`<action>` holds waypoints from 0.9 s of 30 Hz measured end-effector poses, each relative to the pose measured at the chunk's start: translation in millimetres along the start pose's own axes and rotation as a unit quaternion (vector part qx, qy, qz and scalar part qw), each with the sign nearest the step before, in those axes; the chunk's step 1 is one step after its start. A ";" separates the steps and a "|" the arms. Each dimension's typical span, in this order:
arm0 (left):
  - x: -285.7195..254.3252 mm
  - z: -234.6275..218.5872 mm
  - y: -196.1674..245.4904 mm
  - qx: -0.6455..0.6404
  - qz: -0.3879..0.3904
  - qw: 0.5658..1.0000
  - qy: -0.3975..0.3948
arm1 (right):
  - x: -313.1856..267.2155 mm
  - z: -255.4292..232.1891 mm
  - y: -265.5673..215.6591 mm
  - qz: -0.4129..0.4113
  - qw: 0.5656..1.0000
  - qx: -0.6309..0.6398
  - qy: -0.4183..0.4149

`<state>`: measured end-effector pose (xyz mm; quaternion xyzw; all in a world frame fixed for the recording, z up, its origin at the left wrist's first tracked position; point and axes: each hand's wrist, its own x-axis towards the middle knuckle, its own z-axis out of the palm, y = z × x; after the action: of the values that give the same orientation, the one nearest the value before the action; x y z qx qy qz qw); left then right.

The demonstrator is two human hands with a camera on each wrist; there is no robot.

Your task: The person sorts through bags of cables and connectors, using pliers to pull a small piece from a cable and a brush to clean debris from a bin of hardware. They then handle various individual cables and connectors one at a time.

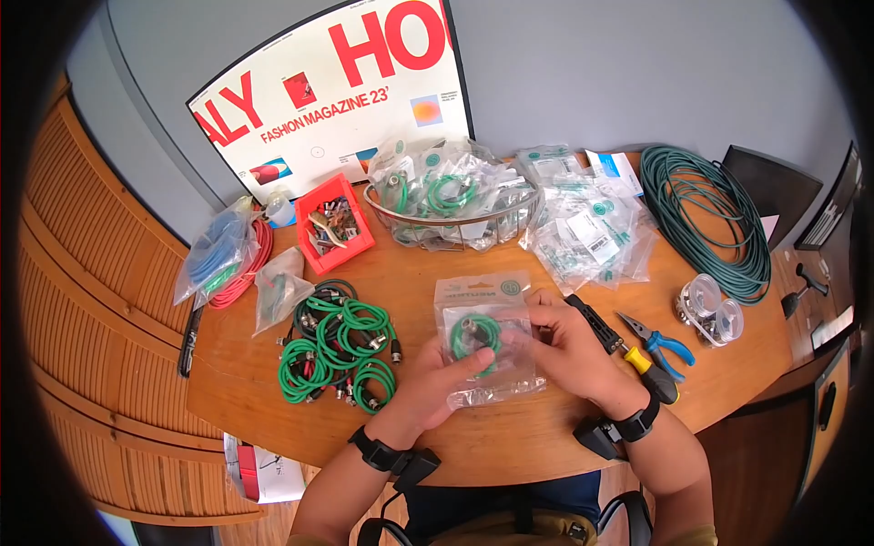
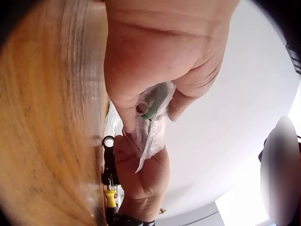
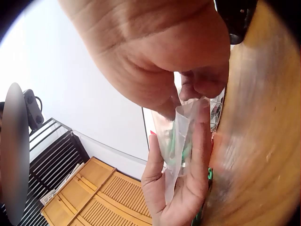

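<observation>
A clear plastic bag (image 1: pixel 482 289) with a coiled green cable (image 1: pixel 462 338) inside is held above the table's front part. My left hand (image 1: pixel 435 380) grips its lower left side, thumb across the front. My right hand (image 1: pixel 575 350) pinches its right side between thumb and fingers. In the left wrist view, the left hand (image 2: pixel 164 52) holds the bag (image 2: pixel 155 136), and a metal connector ring (image 2: pixel 142 108) shows through the plastic. The right wrist view has the right hand (image 3: pixel 155 52) at the bag's edge (image 3: pixel 186 122), the other hand's fingers around its far end.
Coiled green cables (image 1: pixel 337 341) lie to the left, a red bin (image 1: pixel 337 255) behind them. A wire basket (image 1: pixel 455 238) of bagged cables stands at the back. Pliers (image 1: pixel 657 344), a yellow-black screwdriver (image 1: pixel 651 371), small tubs (image 1: pixel 710 309) and a large dark cable coil (image 1: pixel 710 218) are right.
</observation>
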<state>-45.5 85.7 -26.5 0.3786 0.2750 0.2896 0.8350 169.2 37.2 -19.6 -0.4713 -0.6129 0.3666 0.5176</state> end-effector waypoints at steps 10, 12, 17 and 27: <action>1.9 4.1 2.8 0.015 0.047 0.999 -0.024 | 3.6 4.6 6.9 0.034 0.992 0.049 0.109; 0.5 6.5 4.4 0.011 0.038 0.999 -0.026 | 3.6 9.4 3.2 0.006 0.994 0.035 0.100; 1.9 3.8 0.1 0.004 0.012 1.000 -0.026 | -1.6 5.5 -6.9 0.081 0.990 0.109 0.020; 7.2 3.3 -4.8 0.019 -0.009 0.996 -0.084 | 0.5 2.4 7.6 0.100 0.984 0.112 0.093</action>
<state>-37.1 86.6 -30.1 0.4153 0.2126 0.2442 0.8501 168.4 39.9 -27.0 -0.5010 -0.4670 0.4378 0.5825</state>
